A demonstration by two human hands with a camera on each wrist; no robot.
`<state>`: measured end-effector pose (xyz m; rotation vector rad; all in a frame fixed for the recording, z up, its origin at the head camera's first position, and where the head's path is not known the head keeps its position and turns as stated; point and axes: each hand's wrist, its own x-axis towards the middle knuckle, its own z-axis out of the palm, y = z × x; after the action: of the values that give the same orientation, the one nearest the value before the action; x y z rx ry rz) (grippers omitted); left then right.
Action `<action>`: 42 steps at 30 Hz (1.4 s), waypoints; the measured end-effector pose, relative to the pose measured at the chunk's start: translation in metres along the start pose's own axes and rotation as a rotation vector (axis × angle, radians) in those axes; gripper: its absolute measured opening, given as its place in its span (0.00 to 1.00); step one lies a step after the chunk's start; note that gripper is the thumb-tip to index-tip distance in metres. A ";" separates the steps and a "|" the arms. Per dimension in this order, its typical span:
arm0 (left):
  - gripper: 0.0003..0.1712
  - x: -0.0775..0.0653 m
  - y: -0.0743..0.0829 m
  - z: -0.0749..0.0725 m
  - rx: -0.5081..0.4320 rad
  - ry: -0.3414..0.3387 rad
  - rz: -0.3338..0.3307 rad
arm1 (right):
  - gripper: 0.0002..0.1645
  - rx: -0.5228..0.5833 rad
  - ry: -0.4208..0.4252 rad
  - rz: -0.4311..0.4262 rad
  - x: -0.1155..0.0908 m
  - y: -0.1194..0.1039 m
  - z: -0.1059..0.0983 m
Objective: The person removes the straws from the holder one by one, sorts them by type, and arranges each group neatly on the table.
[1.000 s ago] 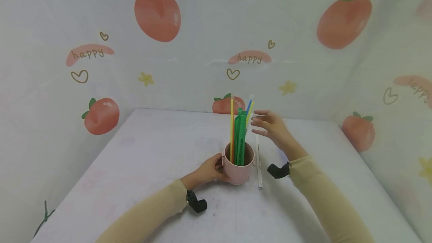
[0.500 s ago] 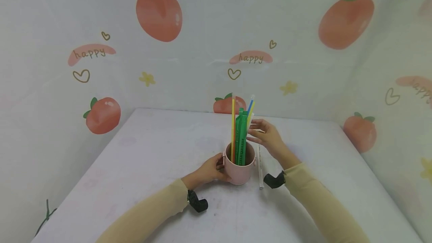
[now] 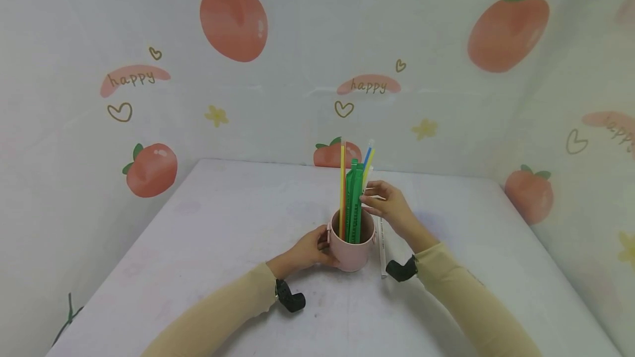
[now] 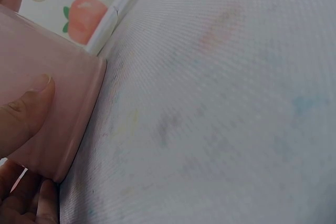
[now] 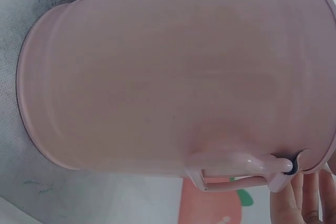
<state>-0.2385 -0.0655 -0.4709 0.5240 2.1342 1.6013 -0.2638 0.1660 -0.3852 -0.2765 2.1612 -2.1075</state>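
Note:
A pink pen bucket [image 3: 351, 258] with small side handles stands upright on the table. My left hand [image 3: 306, 249] grips its left side, the thumb [image 4: 29, 111] pressed on the wall in the left wrist view. Slim green packs [image 3: 355, 203] with dark lettering stand inside. Beside them rise a yellow stick [image 3: 342, 180] and a blue-and-yellow stick [image 3: 368, 160] with a clear tip. My right hand [image 3: 394, 211] is over the right rim, fingertips right at the green packs and a white stick behind them. I cannot tell whether it pinches one.
A thin white stick [image 3: 382, 252] with printing along it lies on the table just right of the bucket. The pale table [image 3: 248, 219] meets a fruit-patterned cloth [image 3: 297, 70] at the back. Black cameras sit on both wrists.
My right hand has come left and down, from beside the sticks to their lower part near the bucket rim. My left hand keeps its grip, and the bucket stays in place.

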 end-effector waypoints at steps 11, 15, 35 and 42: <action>0.50 0.001 -0.001 0.000 -0.002 -0.008 0.013 | 0.14 -0.015 0.019 -0.014 -0.002 0.002 0.000; 0.50 0.000 0.000 0.001 -0.009 -0.010 0.011 | 0.13 -0.006 0.019 -0.028 -0.003 0.001 -0.002; 0.52 0.001 -0.002 -0.001 0.003 -0.018 -0.002 | 0.09 0.090 0.065 -0.170 -0.004 -0.039 -0.028; 0.53 0.000 0.000 -0.001 0.006 -0.020 -0.009 | 0.09 0.149 0.088 -0.242 -0.004 -0.064 -0.043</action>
<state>-0.2395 -0.0666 -0.4707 0.5294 2.1243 1.5793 -0.2653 0.2081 -0.3200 -0.4606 2.0953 -2.4397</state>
